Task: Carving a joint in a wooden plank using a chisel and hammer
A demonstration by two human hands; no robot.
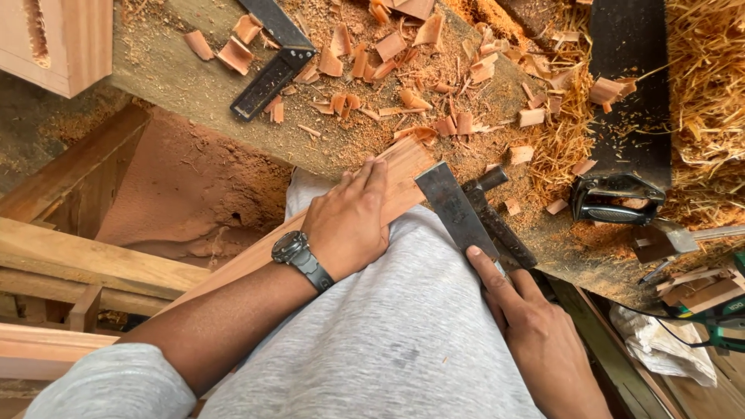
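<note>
While the left hand [347, 225] presses flat on the plank [388, 182], fingers spread, the right hand [516, 306] grips the hatchet [458, 211] just right of the plank. Plank end rests on the desk [163, 74] edge among chips [403, 101]. Keep fingers behind the blade; strike shallow, along the grain.
</note>
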